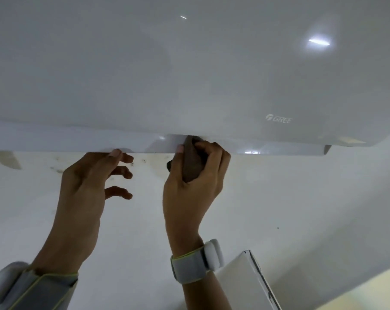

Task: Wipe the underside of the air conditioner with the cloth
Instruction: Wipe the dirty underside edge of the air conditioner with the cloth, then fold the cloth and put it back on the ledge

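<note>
A white glossy air conditioner with a GREE logo fills the upper half of the view, and its lower flap runs along the bottom edge. My right hand is shut on a bunched brown cloth, whose top end is pressed up against the unit's lower edge near the middle. My left hand is raised just left of it, fingers spread. Its thumb tip touches the flap's edge and it holds nothing. Both wrists wear grey bands.
Behind the hands is a white wall with dark smudges under the unit. A white box-shaped object stands at the lower right, next to a pale yellow surface in the corner.
</note>
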### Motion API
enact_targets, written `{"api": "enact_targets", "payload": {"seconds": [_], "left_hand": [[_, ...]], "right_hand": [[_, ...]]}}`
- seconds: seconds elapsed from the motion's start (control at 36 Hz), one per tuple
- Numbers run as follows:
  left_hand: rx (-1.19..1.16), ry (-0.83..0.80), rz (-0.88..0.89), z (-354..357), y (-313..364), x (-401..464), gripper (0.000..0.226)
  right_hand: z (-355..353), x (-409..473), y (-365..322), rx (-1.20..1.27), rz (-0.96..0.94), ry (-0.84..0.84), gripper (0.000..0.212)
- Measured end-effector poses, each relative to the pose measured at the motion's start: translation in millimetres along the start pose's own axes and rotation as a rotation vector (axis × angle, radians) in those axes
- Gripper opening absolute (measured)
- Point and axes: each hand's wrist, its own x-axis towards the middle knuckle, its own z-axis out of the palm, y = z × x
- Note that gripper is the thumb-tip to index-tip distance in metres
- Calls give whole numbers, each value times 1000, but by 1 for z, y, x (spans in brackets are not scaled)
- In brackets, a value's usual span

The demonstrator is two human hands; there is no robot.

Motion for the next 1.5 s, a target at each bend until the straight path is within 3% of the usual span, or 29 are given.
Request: {"api": "enact_targets", "payload": {"seconds": [0.11,0.22,0.28,0.39,0.44,0.58,0.69,0.81,0.83,0.89,1.03,1.31,1.42,1.5], "left_hand": [[63,29,-3,-5,-2,0,33],[71,66,43,-16,1,-5,18],[67,90,60,-27,5,-8,21],[21,116,98,-44,18,-13,29],[17,143,100,-49,25,-16,35],[32,193,80,-60,30,-21,22],[44,215,98,-77,34,-27,24],[98,281,99,-102,44,-33,44],[108,304,102,-107,46,-35,39],[121,335,102,-118,48,-39,24],[213,400,66,-129,42,-56,27],[318,463,-285,-163,22,-78,39],[235,507,-338,-190,13,-86,39],[189,623,-336,-224,10,-96,32]], "right_hand": [[-1,-20,-10,47,-59,-217,19],[-8,-34,-3,62,-62,-275,21],[-14,-40,0,65,-45,-213,21],[-13,-34,6,116,145,114,19],[-3,-29,-1,184,197,125,17],[34,-54,-43,266,93,-94,19],[58,-92,-65,328,25,-292,22],[60,-110,-68,351,4,-371,24],[59,-113,-65,339,9,-372,22],[56,-116,-57,318,75,-359,21],[56,-131,-48,320,270,-366,19],[83,-171,-72,612,687,-896,18],[107,-195,-75,643,732,-1073,20],[129,-226,-79,633,650,-1219,23]]}}
